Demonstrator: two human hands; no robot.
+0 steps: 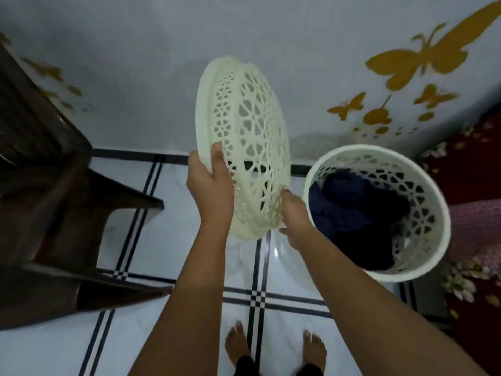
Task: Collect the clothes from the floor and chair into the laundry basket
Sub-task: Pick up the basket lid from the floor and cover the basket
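I hold a cream perforated basket lid up on edge in front of me, above the tiled floor. My left hand grips its rim on the left side, thumb over the lattice. My right hand grips the lower right edge. To the right stands the round cream laundry basket on the floor, open on top, with dark blue clothes piled inside.
A dark brown plastic chair stands at the left, its seat bare as far as I see. A grey wall with gold butterfly stickers is behind. A red floral bedspread lies at the right. My bare feet stand on white tiles.
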